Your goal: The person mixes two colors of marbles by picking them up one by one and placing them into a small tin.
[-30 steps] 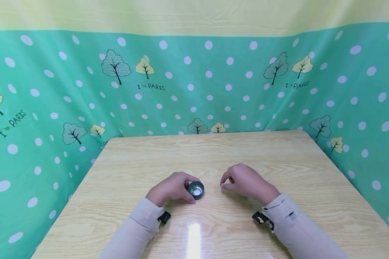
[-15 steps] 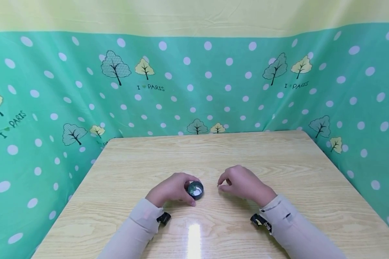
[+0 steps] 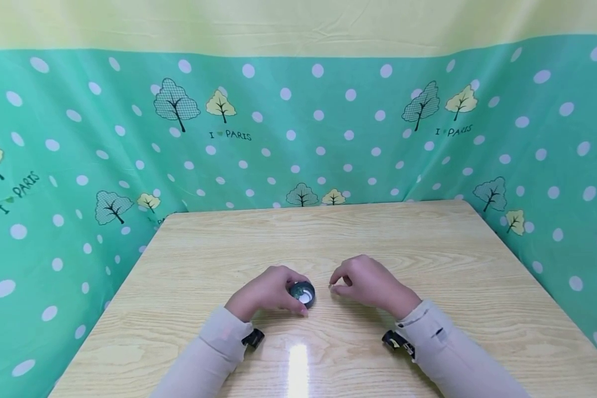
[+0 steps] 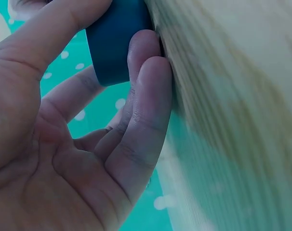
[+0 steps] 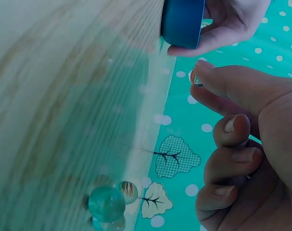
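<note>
My left hand grips a short, dark round cup, thumb on its near side and fingers behind. The cup's pale inside shows some green in the head view; in the left wrist view its outer wall looks dark blue. To the right, my right hand pinches a small clear marble with orange streaks between thumb and index finger, a short gap from the cup. Its other fingers are curled. Below it, in the right wrist view, a few glass marbles lie on the table, hidden in the head view.
The wood-grain table reflects a bright light near its front edge. A green dotted curtain with printed trees encloses the back and both sides. A black wrist device sits below the right cuff, another below the left.
My right hand has shifted left, carrying the pinched marble closer to the cup. My left hand keeps its grip, and the cup has moved and tipped slightly to the right.
</note>
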`<action>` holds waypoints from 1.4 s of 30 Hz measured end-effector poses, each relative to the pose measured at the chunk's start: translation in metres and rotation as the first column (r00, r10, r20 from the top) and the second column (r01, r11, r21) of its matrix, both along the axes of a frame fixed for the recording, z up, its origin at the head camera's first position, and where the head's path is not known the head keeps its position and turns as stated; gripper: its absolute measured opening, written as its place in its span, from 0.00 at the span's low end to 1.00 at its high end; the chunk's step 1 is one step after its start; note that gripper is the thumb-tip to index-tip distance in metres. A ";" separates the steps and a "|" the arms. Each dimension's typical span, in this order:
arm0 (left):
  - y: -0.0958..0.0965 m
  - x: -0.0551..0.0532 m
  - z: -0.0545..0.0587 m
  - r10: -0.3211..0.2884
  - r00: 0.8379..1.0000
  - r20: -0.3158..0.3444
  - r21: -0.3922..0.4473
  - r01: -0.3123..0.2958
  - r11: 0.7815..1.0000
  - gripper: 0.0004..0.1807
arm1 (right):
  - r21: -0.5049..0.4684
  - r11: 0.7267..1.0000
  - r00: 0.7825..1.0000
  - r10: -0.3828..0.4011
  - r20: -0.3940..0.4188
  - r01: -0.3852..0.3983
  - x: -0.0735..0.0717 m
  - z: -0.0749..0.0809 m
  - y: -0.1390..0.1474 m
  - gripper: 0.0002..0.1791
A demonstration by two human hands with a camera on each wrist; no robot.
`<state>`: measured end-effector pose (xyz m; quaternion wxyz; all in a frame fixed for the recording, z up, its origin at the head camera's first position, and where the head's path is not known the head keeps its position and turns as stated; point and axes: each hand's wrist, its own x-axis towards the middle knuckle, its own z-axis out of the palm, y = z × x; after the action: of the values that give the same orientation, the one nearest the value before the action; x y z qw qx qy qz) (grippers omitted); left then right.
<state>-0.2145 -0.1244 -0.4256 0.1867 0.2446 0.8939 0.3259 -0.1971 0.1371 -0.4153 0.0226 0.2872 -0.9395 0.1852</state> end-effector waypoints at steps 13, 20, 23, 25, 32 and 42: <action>0.004 0.004 0.002 -0.001 1.000 0.025 -0.015 0.001 1.000 0.27 | -0.040 0.999 1.000 0.031 0.001 -0.031 0.004 -0.007 -0.011 0.05; 0.005 0.004 0.001 -0.017 1.000 0.009 -0.017 0.017 1.000 0.24 | -0.090 0.996 1.000 0.017 0.008 -0.016 0.007 -0.010 -0.015 0.06; 0.005 0.004 0.001 -0.021 1.000 0.013 -0.012 0.021 1.000 0.23 | -0.101 0.995 1.000 0.016 0.015 -0.014 0.008 -0.012 -0.017 0.06; 0.004 0.004 0.001 -0.020 1.000 0.018 -0.007 0.020 1.000 0.23 | -0.109 0.994 1.000 0.017 0.021 -0.015 0.008 -0.012 -0.018 0.07; 0.004 0.004 0.000 -0.008 1.000 0.028 -0.008 0.008 1.000 0.24 | -0.133 0.991 0.999 0.014 0.052 -0.007 0.009 -0.011 -0.022 0.07; 0.003 0.003 -0.001 0.012 0.999 0.044 -0.016 -0.011 1.000 0.29 | -0.147 0.989 0.999 0.024 0.047 -0.017 0.010 -0.013 -0.025 0.09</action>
<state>-0.2120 -0.1210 -0.4269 0.2064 0.2309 0.8935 0.3253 -0.1873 0.1123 -0.4286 0.0188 0.2897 -0.9207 0.2607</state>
